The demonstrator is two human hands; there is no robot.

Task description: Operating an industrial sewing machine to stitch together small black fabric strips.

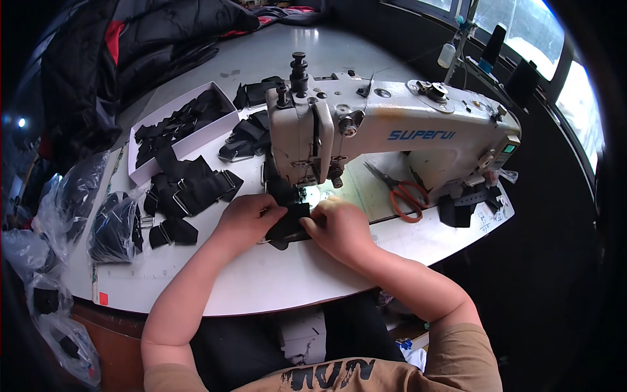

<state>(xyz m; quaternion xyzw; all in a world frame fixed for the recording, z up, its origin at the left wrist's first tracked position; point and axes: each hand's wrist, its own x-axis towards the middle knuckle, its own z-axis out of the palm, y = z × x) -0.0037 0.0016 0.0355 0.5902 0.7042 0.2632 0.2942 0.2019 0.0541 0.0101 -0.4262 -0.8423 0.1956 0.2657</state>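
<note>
A strip of black webbing [287,225] lies under the lit needle area of a white sewing machine [385,121]. My left hand [250,221] is closed on its left side, thumb and fingers pinched together. On its right edge, close to the presser foot, my right hand [339,225] pinches the same strip with thumb and bent fingers. The machine's head hangs just beyond both hands and hides part of the strip. Left of my left hand lies a pile of black straps with metal buckles [186,186].
A white box [186,134] of black straps stands at the left, with more straps [251,134] beside it. Orange-handled scissors [401,196] lie under the machine arm. Clear plastic bags [117,225] sit at the left table edge. Black pieces [460,209] lie at the right.
</note>
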